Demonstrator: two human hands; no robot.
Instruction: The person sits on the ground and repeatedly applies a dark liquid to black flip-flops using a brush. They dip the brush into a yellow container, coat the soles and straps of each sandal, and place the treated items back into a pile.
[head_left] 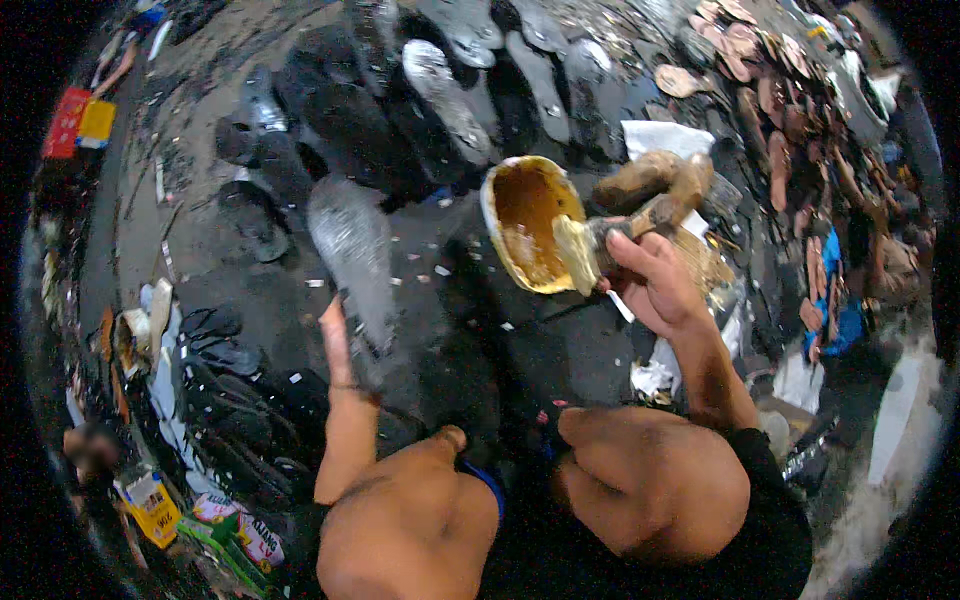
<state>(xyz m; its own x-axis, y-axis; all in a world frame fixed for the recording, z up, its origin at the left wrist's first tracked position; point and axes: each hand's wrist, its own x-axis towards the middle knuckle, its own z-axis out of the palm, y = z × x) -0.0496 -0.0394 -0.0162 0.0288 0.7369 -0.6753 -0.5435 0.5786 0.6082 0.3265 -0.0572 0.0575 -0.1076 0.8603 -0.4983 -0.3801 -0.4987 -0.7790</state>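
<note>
My right hand [655,283] is closed round the handle of a brush [610,240], whose bristles are loaded with thick pale-yellow paste. The brush head is at the right rim of a tub [489,222], with amber, glue-like stuff coating its inside. My left hand [337,335] is beside the lower left edge of a grey, shiny, wet-looking shoe sole [350,235]. Most of its fingers are hidden, so whether it grips the sole cannot be made out.
Several dark soles [345,120] lie in a row beyond the tub. Brown shoe lasts [645,178] rest to its right, near a white scrap [668,138]. Tan soles [775,165] are piled far right. Black straps [225,400] and a yellow box [150,508] are at left.
</note>
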